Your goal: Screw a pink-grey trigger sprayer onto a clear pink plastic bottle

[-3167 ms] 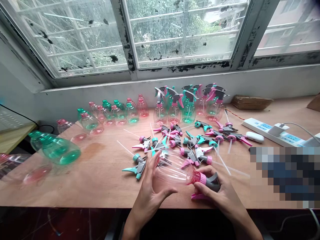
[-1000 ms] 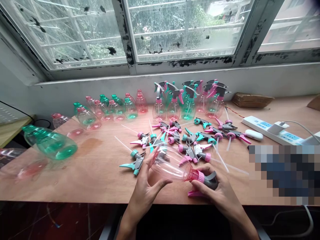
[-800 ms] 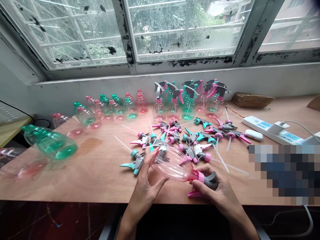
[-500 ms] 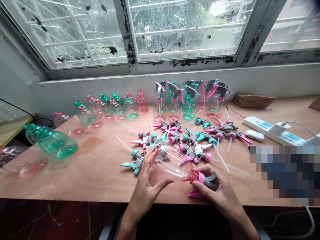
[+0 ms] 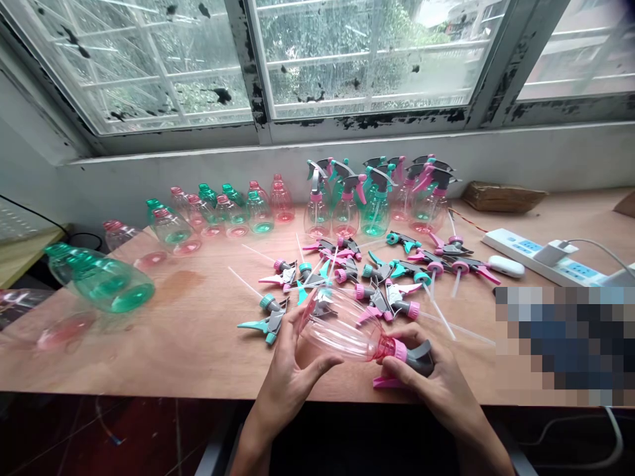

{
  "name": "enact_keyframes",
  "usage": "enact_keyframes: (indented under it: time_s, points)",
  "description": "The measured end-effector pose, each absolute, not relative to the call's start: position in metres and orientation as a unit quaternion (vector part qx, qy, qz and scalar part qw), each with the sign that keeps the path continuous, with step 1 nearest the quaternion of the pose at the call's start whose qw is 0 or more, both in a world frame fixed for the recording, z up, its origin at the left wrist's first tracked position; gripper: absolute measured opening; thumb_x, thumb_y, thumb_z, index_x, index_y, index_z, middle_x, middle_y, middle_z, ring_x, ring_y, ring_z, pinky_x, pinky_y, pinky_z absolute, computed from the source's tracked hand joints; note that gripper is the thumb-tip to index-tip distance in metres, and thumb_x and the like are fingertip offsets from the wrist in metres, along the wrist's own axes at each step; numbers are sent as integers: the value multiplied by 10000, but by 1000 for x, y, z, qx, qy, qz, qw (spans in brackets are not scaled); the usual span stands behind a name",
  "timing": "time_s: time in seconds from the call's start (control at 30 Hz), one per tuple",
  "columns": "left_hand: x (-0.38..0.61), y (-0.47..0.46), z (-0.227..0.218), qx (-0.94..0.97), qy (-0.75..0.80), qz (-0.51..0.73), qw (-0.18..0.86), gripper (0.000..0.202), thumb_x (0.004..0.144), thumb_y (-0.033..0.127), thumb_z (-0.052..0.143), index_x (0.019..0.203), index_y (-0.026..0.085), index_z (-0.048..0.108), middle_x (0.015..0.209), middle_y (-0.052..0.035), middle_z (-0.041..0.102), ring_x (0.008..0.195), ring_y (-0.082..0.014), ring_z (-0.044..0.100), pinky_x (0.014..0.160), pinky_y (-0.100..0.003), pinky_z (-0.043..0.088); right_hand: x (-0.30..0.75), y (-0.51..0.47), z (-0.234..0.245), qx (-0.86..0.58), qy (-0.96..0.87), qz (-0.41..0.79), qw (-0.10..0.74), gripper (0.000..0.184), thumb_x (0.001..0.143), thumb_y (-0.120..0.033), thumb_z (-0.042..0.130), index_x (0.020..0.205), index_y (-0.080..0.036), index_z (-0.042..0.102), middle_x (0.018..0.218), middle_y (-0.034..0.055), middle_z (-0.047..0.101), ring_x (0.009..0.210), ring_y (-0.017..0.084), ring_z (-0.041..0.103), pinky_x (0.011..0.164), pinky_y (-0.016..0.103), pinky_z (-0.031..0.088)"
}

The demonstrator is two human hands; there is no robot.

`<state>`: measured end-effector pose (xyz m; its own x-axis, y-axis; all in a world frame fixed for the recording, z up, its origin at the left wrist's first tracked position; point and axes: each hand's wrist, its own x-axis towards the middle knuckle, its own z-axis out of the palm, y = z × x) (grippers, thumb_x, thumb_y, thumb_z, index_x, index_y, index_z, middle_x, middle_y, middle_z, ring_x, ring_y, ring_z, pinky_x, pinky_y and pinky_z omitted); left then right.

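Observation:
A clear pink spray bottle (image 5: pixel 342 325) lies tilted between my hands, its base toward the upper left and its neck toward the lower right. My left hand (image 5: pixel 294 370) cups the base end, thumb spread away from the bottle. With thumb and fingers, my right hand (image 5: pixel 431 373) grips the pink collar (image 5: pixel 397 350) of the grey and pink trigger sprayer (image 5: pixel 419 359), which sits on the bottle's neck. The sprayer's pink trigger shows below that hand. Just beyond the bottle lie several loose trigger sprayers (image 5: pixel 377 301), pink, teal and grey, with white dip tubes.
Bottles without sprayers (image 5: pixel 260 215) stand at the back left, and green ones (image 5: pixel 112 284) nearer at left. Several bottles with sprayers (image 5: pixel 377 205) line the wall. To the right are a power strip (image 5: pixel 540 258), a white case (image 5: pixel 506 266) and a wooden block (image 5: pixel 503 198).
Hands and bottle stay almost in place; the bottle has turned slightly in my grip. The whole view has shifted a little.

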<state>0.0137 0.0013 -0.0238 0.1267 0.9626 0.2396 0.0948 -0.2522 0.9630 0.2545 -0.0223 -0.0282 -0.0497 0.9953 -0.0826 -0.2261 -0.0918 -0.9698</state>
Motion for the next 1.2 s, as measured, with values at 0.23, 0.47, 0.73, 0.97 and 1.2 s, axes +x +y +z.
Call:
enact_keyframes:
  time_s: [0.23, 0.47, 0.73, 0.97, 1.2]
  points:
    - [15, 5, -22, 656, 431, 499, 367, 637, 981, 375, 755, 1560, 404, 490, 1708, -31, 476, 1634, -313, 370, 1358, -516, 312, 254, -22, -24, -433, -412, 601, 531, 405, 810, -454, 943, 1050, -219, 716, 803, -12, 780, 706, 173, 776, 744, 351, 744]
    - [14, 3, -23, 647, 458, 470, 388, 861, 884, 392, 866, 1610, 395, 403, 1723, -45, 450, 1656, -311, 320, 1369, -507, 283, 254, -22, -27, -431, -427, 588, 535, 380, 807, -429, 950, 1034, -216, 733, 857, -22, 735, 730, 171, 767, 726, 349, 749]
    - [14, 3, -22, 627, 442, 480, 425, 800, 922, 401, 826, 1602, 406, 406, 1748, -33, 409, 1659, -304, 314, 1366, -474, 287, 255, -23, -28, -437, -438, 585, 525, 382, 829, -439, 932, 1055, -219, 717, 874, -20, 744, 742, 172, 781, 757, 329, 746]
    - [15, 2, -23, 628, 439, 483, 423, 804, 925, 376, 825, 1609, 391, 403, 1751, -46, 403, 1658, -314, 312, 1367, -483, 281, 253, -22, -29, -434, -438, 574, 539, 390, 807, -414, 956, 1076, -232, 740, 936, -23, 705, 775, 148, 740, 753, 326, 758]
    - [15, 2, -22, 624, 439, 489, 422, 816, 926, 372, 827, 1618, 367, 395, 1762, -68, 379, 1658, -321, 311, 1370, -499, 277, 252, -21, -26, -433, -441, 568, 544, 359, 806, -385, 961, 1070, -256, 755, 991, -21, 704, 834, 146, 749, 755, 255, 744]
